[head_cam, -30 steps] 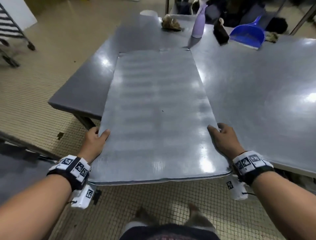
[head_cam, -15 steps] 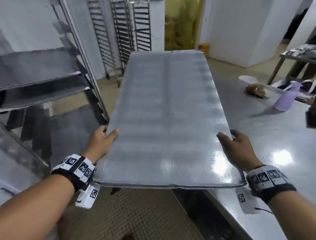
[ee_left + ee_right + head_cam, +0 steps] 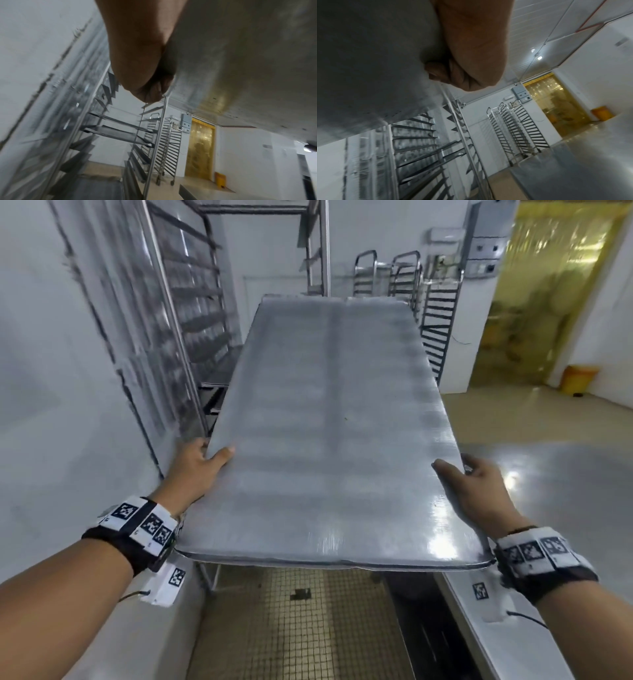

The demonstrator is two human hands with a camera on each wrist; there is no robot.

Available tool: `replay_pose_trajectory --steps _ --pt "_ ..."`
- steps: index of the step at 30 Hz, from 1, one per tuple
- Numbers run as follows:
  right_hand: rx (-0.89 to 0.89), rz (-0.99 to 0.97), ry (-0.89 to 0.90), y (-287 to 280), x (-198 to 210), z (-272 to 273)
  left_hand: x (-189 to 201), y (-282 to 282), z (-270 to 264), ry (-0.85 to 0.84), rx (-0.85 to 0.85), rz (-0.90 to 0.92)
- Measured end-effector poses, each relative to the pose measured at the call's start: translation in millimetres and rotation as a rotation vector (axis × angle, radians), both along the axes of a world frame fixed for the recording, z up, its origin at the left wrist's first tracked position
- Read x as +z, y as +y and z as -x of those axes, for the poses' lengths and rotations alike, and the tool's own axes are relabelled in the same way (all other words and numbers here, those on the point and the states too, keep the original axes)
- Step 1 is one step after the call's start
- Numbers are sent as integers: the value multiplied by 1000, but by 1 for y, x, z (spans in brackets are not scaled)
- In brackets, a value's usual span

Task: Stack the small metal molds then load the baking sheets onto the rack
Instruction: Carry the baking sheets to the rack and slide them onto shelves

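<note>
Two steel racks (image 3: 407, 282) stand beside a yellow curtain (image 3: 548, 289).

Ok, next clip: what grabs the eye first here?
A big metal baking sheet fills the middle of the head view, held level in the air, the left hand and right hand gripping its long edges. Just ahead on the left stands a tall rack, with a yellow strip curtain far right.
</note>
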State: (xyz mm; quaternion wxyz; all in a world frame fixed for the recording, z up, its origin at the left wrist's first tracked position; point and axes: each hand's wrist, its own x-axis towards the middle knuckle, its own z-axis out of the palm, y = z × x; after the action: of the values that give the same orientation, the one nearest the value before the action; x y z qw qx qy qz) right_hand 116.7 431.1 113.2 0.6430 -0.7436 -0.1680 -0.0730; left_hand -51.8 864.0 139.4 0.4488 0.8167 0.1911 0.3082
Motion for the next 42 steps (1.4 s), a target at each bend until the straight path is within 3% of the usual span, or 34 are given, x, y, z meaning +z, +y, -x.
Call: replay_pose_trajectory --steps 6,15,21,34,42 --pt "138 13 -3 60 3 -8 8 32 61 -24 105 -23" --pt "231 77 38 105 -11 8 -16 51 108 40 234 -7" --pt "230 134 64 109 -19 26 -45 56 119 86 225 74" --pt "266 173 236 97 -77 53 -103 47 148 228 207 195" --pt "261 224 319 92 -95 71 -127 49 154 305 184 188"
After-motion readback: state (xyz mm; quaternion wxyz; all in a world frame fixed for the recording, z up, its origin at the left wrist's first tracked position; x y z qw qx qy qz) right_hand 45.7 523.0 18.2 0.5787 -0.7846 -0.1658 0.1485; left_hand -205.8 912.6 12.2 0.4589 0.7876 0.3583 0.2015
